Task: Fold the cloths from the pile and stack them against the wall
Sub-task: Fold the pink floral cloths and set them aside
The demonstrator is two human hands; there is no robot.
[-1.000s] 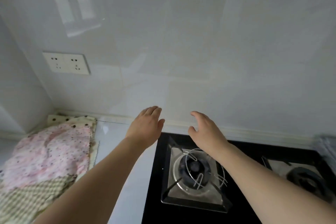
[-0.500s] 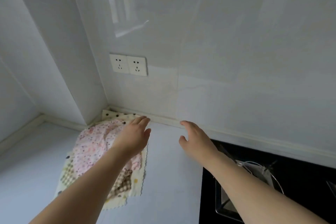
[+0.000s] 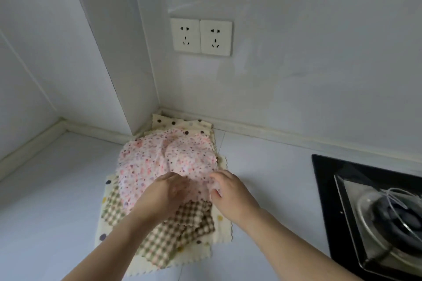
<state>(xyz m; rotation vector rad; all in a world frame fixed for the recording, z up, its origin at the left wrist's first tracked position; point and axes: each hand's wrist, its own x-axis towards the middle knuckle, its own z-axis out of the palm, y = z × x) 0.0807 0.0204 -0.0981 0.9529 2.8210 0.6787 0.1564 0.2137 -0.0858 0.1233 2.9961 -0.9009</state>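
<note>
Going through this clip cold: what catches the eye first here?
Both hands, left hand and right hand, meet on the pink floral cloth topping a cloth pile in the counter corner. Checked and polka-dot cloths lie beneath. A double wall socket sits above, a gas hob at right.

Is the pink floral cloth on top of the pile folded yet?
Not folded: the pink floral cloth lies rumpled, both hands gripping its near edge.
</note>
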